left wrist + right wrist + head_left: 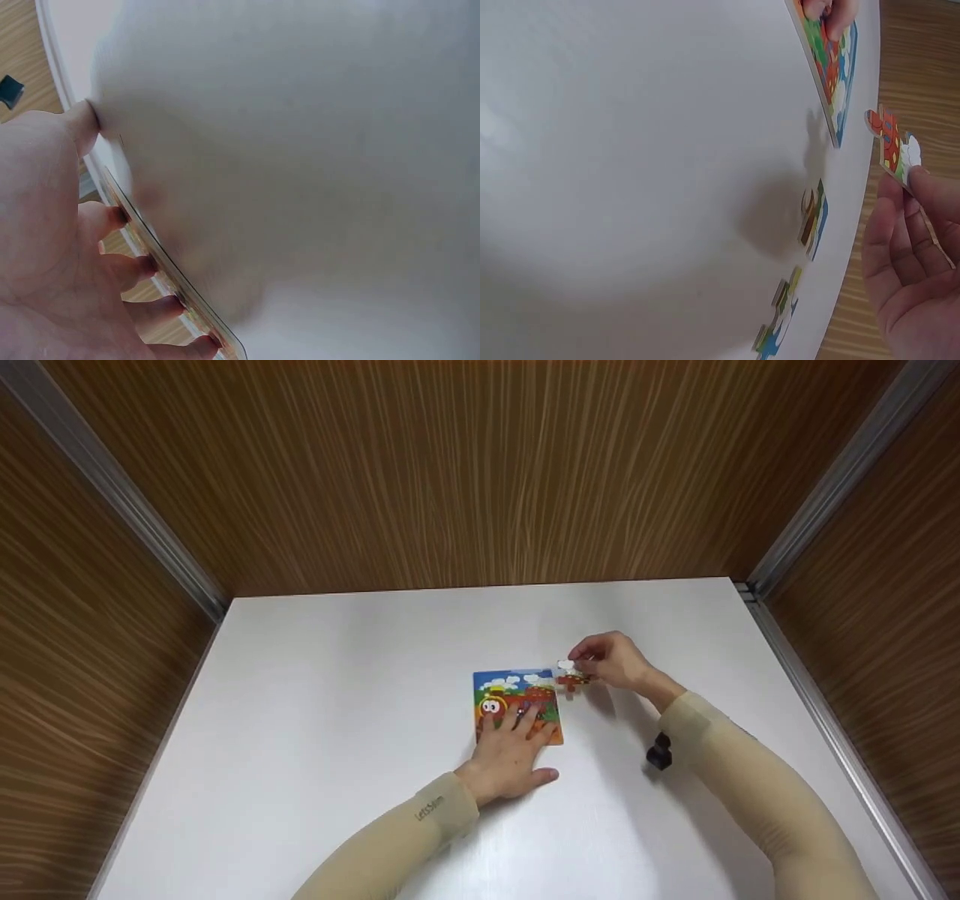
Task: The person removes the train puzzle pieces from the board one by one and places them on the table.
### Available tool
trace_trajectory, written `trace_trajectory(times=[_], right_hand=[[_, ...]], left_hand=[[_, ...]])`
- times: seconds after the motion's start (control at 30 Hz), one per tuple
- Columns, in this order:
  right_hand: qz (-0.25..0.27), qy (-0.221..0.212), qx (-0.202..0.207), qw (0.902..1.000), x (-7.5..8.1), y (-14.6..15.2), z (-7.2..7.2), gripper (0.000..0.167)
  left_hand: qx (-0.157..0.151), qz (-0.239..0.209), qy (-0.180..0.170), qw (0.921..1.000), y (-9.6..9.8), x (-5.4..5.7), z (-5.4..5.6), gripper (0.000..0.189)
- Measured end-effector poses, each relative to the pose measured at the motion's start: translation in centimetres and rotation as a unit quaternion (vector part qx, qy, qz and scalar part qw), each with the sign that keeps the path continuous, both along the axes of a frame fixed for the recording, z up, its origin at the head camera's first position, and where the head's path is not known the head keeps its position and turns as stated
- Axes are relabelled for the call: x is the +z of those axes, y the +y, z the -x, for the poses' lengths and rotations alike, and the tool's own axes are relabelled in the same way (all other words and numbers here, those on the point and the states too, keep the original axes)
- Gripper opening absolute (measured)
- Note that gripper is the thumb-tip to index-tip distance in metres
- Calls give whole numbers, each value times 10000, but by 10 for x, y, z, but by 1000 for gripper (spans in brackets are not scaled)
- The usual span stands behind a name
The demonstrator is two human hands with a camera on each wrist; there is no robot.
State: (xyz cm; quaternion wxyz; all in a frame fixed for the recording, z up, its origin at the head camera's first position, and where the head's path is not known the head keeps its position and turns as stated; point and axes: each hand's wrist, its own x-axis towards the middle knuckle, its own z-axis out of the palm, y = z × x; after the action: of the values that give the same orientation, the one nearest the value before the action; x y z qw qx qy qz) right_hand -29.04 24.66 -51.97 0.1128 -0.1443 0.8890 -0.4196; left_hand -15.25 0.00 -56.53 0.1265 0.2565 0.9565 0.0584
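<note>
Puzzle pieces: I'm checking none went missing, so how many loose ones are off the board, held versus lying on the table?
Held in the right hand: 1 puzzle piece
Lying on the table: 2 loose pieces
Total: 3, beside the puzzle board

Legible markings: one item only, on clothing.

The left sleeve (442, 810) carries a small dark printed word near the cuff, seen in the head view; it appears to read "LetsSlim", though the letters are small and the reading is not certain. The puzzle board (517, 701) under the left hand shows a cartoon picture with no lettering that can be made out. Neither wrist view shows any text, number or sign.
</note>
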Motion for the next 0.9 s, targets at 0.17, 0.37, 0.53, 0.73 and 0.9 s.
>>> trace_trajectory(times=[0.17, 0.37, 0.53, 0.73, 0.9], right_hand=[[-49, -120, -243, 9996, 4, 13, -1, 19], [-137, 34, -410, 9991, 9, 31, -2, 19], [-240, 67, -550, 9982, 10, 46, -3, 20], [-330, -230, -751, 9964, 10, 64, -3, 25], [-358, -288, -926, 9946, 8, 79, -3, 27]], left_hand=[[11, -15, -21, 10000, 0, 0, 0, 84], [-11, -26, -13, 10000, 0, -2, 1, 83], [-12, -22, 14, 10000, 0, -2, 1, 83], [7, -67, -34, 10000, 0, -2, 1, 84], [0, -95, -35, 9999, 1, -2, 0, 84]])
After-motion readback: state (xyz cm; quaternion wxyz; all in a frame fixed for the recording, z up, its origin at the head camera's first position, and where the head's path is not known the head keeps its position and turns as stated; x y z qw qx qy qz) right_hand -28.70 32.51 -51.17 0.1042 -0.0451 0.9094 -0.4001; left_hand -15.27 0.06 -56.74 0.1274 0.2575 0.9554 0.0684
